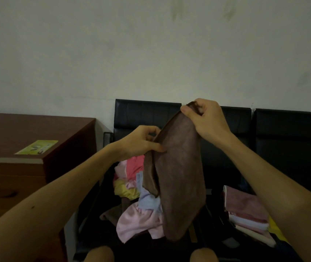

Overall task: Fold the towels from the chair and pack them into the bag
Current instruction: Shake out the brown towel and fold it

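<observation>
A brown towel (pixel 179 178) hangs in the air in front of the black chairs. My right hand (pixel 205 118) pinches its top corner, held high. Lower and to the left, my left hand (pixel 141 142) pinches the towel's upper left edge. Behind the hanging towel, a loose heap of towels (pixel 132 190) in pink, yellow, light blue and brown lies on the seat of the left chair (pixel 143 114). A stack of folded towels (pixel 245 212), pink and white, lies at the lower right. The bag is not clearly visible in this dim view.
A brown wooden desk (pixel 27 140) with a green and yellow leaflet (pixel 37 147) stands to the left of the chairs. Two more black chairs (pixel 285 142) run along the white wall to the right. My knees show at the bottom edge.
</observation>
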A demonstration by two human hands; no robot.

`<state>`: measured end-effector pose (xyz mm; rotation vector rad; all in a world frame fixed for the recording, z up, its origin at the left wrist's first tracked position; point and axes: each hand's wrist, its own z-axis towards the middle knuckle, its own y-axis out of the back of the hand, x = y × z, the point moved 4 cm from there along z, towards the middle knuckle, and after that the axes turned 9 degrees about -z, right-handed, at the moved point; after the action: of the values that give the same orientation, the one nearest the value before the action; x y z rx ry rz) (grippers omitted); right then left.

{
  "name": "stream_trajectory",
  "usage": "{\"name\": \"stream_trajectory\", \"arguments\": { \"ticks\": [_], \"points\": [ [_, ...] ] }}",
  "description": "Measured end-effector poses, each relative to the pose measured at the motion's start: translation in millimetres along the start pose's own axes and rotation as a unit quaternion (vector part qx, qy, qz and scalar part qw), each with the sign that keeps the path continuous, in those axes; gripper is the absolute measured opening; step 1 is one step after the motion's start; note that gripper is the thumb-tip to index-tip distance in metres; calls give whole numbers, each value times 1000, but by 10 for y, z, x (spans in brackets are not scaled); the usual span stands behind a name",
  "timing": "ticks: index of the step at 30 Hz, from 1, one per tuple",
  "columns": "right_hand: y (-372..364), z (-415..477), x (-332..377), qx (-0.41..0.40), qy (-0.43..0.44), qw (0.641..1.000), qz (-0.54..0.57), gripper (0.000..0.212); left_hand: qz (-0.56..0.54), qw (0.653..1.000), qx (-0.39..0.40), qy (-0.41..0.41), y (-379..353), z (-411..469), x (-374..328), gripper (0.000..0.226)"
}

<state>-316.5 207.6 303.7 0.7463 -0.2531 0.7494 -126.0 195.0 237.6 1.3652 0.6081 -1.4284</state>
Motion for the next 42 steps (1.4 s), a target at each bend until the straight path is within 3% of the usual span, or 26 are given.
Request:
{"name": "stream_trajectory", "arguments": {
  "ticks": [5,9,12,16,18,21,24,26,36,42],
  "points": [
    [59,-99,-287,-23,-40,999,4,33,141,987,11,70,174,-125,333,26],
    [47,-290,-547,16,-73,997,37,33,204,975,34,84,348,-221,352,15],
    [0,-536,-799,46,-108,992,43,18,167,981,25,91,501,-306,326,9],
    [-102,-887,-1178,28,-208,972,105,18,7,992,-44,120,641,-433,513,31],
    [-211,-1056,-1279,32,-244,960,135,19,-77,985,-86,132,627,-495,705,38],
    [-379,-1296,-1338,36,-283,944,164,19,-185,961,-162,129,470,-598,1005,26],
    [-562,-1499,-1410,53,-299,938,169,19,-157,942,-272,118,315,-696,1340,21],
    [-650,-1593,-1453,69,-306,935,166,17,-143,935,-302,120,236,-777,1552,20],
    [-1019,-2046,-1794,90,-391,890,215,20,-177,917,-307,182,40,-989,2167,18],
    [-1156,-2232,-1979,84,-409,889,186,20,-172,907,-328,199,-51,-1041,2442,17]
  ]
}}
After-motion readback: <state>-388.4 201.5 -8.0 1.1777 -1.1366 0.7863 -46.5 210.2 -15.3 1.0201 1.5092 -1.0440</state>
